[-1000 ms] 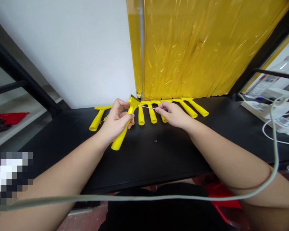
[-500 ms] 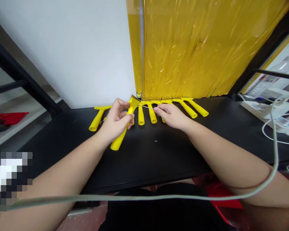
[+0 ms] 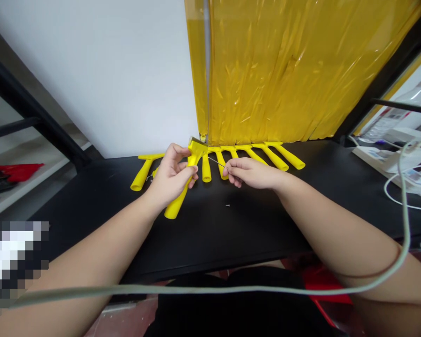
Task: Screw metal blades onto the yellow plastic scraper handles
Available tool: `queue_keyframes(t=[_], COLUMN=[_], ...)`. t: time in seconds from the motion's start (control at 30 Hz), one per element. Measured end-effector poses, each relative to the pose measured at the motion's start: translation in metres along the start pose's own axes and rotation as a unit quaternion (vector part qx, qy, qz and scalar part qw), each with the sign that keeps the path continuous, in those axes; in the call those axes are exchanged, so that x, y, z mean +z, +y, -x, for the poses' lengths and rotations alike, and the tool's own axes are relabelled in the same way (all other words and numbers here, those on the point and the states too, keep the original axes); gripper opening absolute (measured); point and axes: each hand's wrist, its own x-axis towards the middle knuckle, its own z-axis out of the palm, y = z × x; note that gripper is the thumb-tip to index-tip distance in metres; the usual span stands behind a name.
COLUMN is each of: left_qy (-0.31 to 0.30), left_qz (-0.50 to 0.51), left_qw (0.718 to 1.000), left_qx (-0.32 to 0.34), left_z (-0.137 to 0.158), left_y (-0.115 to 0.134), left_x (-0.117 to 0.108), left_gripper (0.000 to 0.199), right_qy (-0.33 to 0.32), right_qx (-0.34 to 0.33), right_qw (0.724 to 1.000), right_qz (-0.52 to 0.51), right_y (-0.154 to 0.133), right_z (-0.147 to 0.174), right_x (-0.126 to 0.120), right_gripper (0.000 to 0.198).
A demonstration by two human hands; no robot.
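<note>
My left hand (image 3: 177, 174) is closed around the handle of a yellow scraper (image 3: 176, 208), whose wide head with a metal edge points away from me. In my right hand (image 3: 247, 172) I pinch a thin metal rod (image 3: 217, 162), perhaps a screwdriver shaft or hex key; its grip end is hidden by my fingers. The rod's tip is close to the scraper's head, and I cannot tell if it touches. Several more yellow T-shaped handles (image 3: 276, 159) lie in a row at the back of the black table (image 3: 203, 243). A small screw (image 3: 228, 205) rests in front of them.
A white panel (image 3: 126, 70) and a yellow plastic-covered panel (image 3: 266, 70) stand behind the row. On the right are a power strip (image 3: 389, 164), cables and a plastic bottle (image 3: 400, 112). A pale cable (image 3: 231, 289) crosses close in front of me.
My right hand has shifted slightly down, its fingers curling more beneath, and the rod now slants more steeply from the scraper's head. The left hand keeps its grip with little movement.
</note>
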Motion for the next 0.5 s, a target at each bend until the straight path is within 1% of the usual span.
queue_keyframes(t=[0.03, 0.1, 0.17, 0.2, 0.27, 0.37, 0.4, 0.5], left_qy=[0.012, 0.035, 0.049, 0.054, 0.059, 0.062, 0.061, 0.049], left_qz=[0.009, 0.033, 0.059, 0.071, 0.094, 0.121, 0.128, 0.144], left_qw=[1.0, 0.998, 0.995, 0.993, 0.989, 0.983, 0.981, 0.975], left_qx=[-0.011, -0.036, -0.064, -0.077, -0.099, -0.126, -0.133, -0.16], left_z=[-0.001, -0.003, -0.005, -0.006, -0.007, -0.006, -0.006, -0.005], left_y=[0.0, 0.0, 0.0, 0.0, 0.0, 0.0, 0.001, 0.001], left_x=[0.0, -0.003, -0.005, -0.005, -0.005, -0.003, -0.002, -0.002], left_gripper=[0.041, 0.041, 0.042, 0.042, 0.042, 0.044, 0.045, 0.047], right_qy=[-0.018, -0.074, -0.129, -0.146, -0.159, -0.161, -0.16, -0.165], right_qx=[0.0, -0.015, -0.029, -0.03, -0.03, -0.045, -0.05, -0.069], right_qw=[1.0, 0.993, 0.977, 0.97, 0.96, 0.948, 0.945, 0.941], right_qz=[0.025, 0.095, 0.167, 0.193, 0.23, 0.271, 0.28, 0.286], right_y=[0.0, -0.002, -0.005, -0.007, -0.009, -0.012, -0.012, -0.012], right_z=[0.002, 0.008, 0.012, 0.013, 0.014, 0.011, 0.01, 0.01], right_x=[-0.003, -0.008, -0.008, -0.006, 0.001, 0.014, 0.017, 0.018], right_gripper=[0.009, 0.008, 0.016, 0.022, 0.025, 0.01, 0.007, 0.008])
